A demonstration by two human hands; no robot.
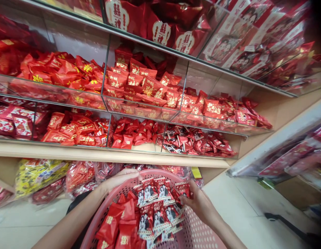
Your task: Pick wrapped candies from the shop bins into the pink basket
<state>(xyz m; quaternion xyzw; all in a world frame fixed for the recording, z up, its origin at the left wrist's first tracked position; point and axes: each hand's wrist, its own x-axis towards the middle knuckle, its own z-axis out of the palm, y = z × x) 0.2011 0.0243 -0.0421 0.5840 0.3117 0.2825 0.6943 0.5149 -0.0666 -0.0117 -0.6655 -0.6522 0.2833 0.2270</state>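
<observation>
The shelves (110, 154) carry clear bins heaped with red sweets. Below them a pink basket (199, 231) is held up to the lowest bin. The left hand (118, 180) has its fingers curled over the far rim, gripping it. The right hand (198, 202) reaches inside, its fingers pinched on the edge of the photo packets (160, 204), which lie piled in the basket beside the plain red packets (118, 221). The step in hand looks like handling sweets in the basket. Moving them calls for a firm pinch on slippery wrappers and a steady rim.
</observation>
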